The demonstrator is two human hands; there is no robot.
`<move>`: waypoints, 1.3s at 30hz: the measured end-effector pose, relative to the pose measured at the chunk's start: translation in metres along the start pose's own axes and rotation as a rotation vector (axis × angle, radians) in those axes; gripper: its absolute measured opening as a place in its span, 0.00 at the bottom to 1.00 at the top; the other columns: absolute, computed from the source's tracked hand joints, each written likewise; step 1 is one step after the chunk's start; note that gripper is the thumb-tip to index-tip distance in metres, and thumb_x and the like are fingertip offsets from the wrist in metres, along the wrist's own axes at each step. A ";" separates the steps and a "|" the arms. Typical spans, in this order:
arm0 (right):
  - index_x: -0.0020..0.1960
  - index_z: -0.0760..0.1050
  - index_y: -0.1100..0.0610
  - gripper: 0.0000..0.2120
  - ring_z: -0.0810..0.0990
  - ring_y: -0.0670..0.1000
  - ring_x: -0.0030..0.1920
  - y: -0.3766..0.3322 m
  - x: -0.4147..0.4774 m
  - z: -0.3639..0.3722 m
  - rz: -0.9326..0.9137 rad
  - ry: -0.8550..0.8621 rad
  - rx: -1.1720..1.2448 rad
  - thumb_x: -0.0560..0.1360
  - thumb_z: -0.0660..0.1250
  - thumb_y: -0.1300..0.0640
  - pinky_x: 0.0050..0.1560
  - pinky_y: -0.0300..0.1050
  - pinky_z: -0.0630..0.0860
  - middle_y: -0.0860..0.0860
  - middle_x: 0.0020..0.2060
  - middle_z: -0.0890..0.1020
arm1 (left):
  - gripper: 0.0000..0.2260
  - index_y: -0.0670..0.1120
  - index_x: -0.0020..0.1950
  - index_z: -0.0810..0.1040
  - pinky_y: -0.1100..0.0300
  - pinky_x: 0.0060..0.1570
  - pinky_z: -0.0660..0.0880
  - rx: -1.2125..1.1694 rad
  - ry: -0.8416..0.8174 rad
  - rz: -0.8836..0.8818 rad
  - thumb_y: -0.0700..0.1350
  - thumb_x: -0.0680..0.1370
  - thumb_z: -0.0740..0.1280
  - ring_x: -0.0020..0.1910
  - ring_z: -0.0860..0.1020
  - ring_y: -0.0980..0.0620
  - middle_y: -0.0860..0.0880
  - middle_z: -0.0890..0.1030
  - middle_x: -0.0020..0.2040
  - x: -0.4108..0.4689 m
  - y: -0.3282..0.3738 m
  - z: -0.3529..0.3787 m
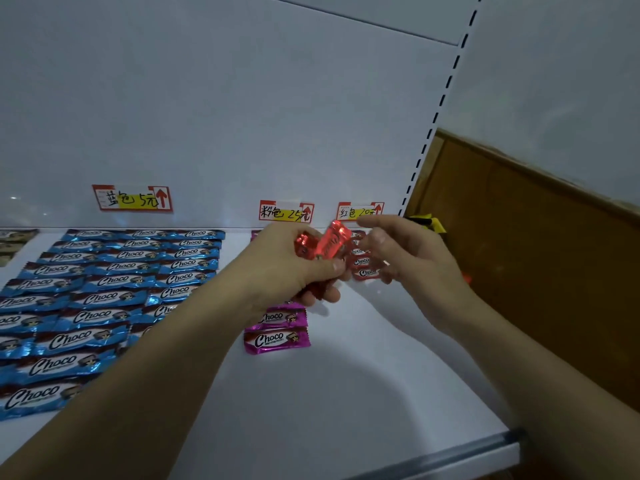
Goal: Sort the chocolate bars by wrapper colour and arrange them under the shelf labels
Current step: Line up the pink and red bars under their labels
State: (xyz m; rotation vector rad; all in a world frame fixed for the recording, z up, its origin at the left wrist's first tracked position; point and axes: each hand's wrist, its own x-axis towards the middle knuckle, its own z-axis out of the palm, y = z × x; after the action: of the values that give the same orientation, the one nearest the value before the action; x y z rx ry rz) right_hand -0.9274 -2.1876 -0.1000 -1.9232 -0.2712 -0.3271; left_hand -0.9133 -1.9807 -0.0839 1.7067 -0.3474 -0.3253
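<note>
My left hand (294,268) grips a bunch of red-wrapped chocolate bars (327,242) above the white shelf (311,393). Just to its right, my right hand (412,258) hovers with relaxed fingers and holds nothing. A column of red bars (362,263) lies under the red label (360,211), partly hidden by my fingers. Pink bars (277,330) lie in a column under the pink label (285,211), mostly covered by my left hand. Several rows of blue bars (104,289) fill the shelf's left part under the blue label (131,199).
A brown board (519,254) borders the shelf on the right, past the slotted upright (436,112). Something yellow (433,223) sits in the back right corner. Grey-brown wrappers (14,244) show at the far left edge. The shelf's metal front lip (450,455) runs at bottom right.
</note>
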 end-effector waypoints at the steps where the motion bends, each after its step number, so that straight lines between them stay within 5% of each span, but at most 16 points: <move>1: 0.62 0.81 0.55 0.12 0.82 0.47 0.41 -0.007 0.002 0.002 0.004 -0.046 0.023 0.79 0.69 0.56 0.37 0.38 0.76 0.55 0.46 0.84 | 0.07 0.44 0.54 0.80 0.62 0.30 0.77 0.046 -0.040 0.004 0.39 0.77 0.73 0.38 0.86 0.49 0.48 0.87 0.44 -0.001 0.000 0.002; 7: 0.54 0.82 0.64 0.09 0.80 0.52 0.38 -0.014 0.009 0.002 0.027 -0.130 0.004 0.74 0.73 0.65 0.37 0.39 0.77 0.63 0.43 0.84 | 0.03 0.44 0.53 0.80 0.60 0.34 0.81 0.085 -0.130 -0.004 0.40 0.81 0.68 0.40 0.87 0.47 0.47 0.87 0.44 -0.005 0.002 0.005; 12: 0.54 0.81 0.59 0.11 0.85 0.52 0.40 -0.009 0.000 0.001 0.109 -0.197 0.018 0.73 0.74 0.67 0.41 0.42 0.80 0.55 0.41 0.86 | 0.05 0.42 0.58 0.76 0.56 0.37 0.84 -0.028 -0.095 -0.047 0.38 0.82 0.65 0.42 0.87 0.43 0.42 0.87 0.45 -0.003 0.002 0.004; 17: 0.55 0.84 0.57 0.09 0.83 0.48 0.41 0.006 -0.002 -0.010 0.237 -0.087 0.009 0.78 0.69 0.65 0.44 0.40 0.80 0.56 0.44 0.86 | 0.08 0.45 0.61 0.73 0.49 0.40 0.83 -0.126 0.047 -0.080 0.38 0.84 0.62 0.41 0.86 0.42 0.43 0.87 0.44 0.003 -0.001 0.001; 22: 0.47 0.82 0.52 0.06 0.79 0.46 0.39 0.031 -0.001 -0.030 0.279 -0.031 -0.310 0.79 0.69 0.62 0.41 0.39 0.73 0.55 0.42 0.85 | 0.11 0.45 0.64 0.72 0.56 0.31 0.79 -0.133 0.137 -0.075 0.36 0.82 0.63 0.35 0.84 0.45 0.42 0.85 0.42 0.006 -0.002 -0.004; 29: 0.50 0.78 0.58 0.06 0.81 0.46 0.33 0.034 -0.014 -0.032 0.274 0.187 -0.195 0.76 0.69 0.67 0.33 0.41 0.76 0.54 0.34 0.85 | 0.18 0.45 0.70 0.70 0.56 0.31 0.78 -0.123 0.113 -0.071 0.35 0.81 0.63 0.31 0.80 0.50 0.43 0.85 0.42 0.009 -0.003 -0.001; 33: 0.41 0.81 0.49 0.09 0.80 0.50 0.34 0.035 -0.021 -0.034 0.178 0.399 -0.532 0.74 0.71 0.63 0.36 0.46 0.80 0.47 0.29 0.82 | 0.15 0.44 0.67 0.72 0.57 0.30 0.77 -0.124 0.121 -0.065 0.34 0.81 0.63 0.29 0.79 0.50 0.44 0.85 0.40 0.010 -0.003 -0.003; 36: 0.42 0.82 0.48 0.05 0.81 0.48 0.33 0.034 -0.025 -0.025 0.168 0.208 -0.637 0.76 0.71 0.54 0.34 0.50 0.81 0.45 0.30 0.82 | 0.16 0.44 0.68 0.71 0.57 0.30 0.76 -0.120 0.121 -0.062 0.34 0.81 0.63 0.29 0.78 0.51 0.44 0.85 0.40 0.010 -0.003 -0.002; 39: 0.48 0.81 0.51 0.05 0.83 0.49 0.34 0.032 -0.026 -0.020 0.137 0.101 -0.438 0.80 0.67 0.55 0.34 0.42 0.80 0.48 0.31 0.84 | 0.16 0.45 0.67 0.72 0.57 0.29 0.75 -0.121 0.128 -0.060 0.35 0.80 0.64 0.29 0.77 0.51 0.45 0.84 0.38 0.011 -0.004 -0.003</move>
State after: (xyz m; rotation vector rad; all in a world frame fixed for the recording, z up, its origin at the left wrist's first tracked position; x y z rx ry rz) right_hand -0.9428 -2.2191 -0.1301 -2.3327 0.0032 -0.4157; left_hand -0.9023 -1.9817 -0.0877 1.6122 -0.1792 -0.2740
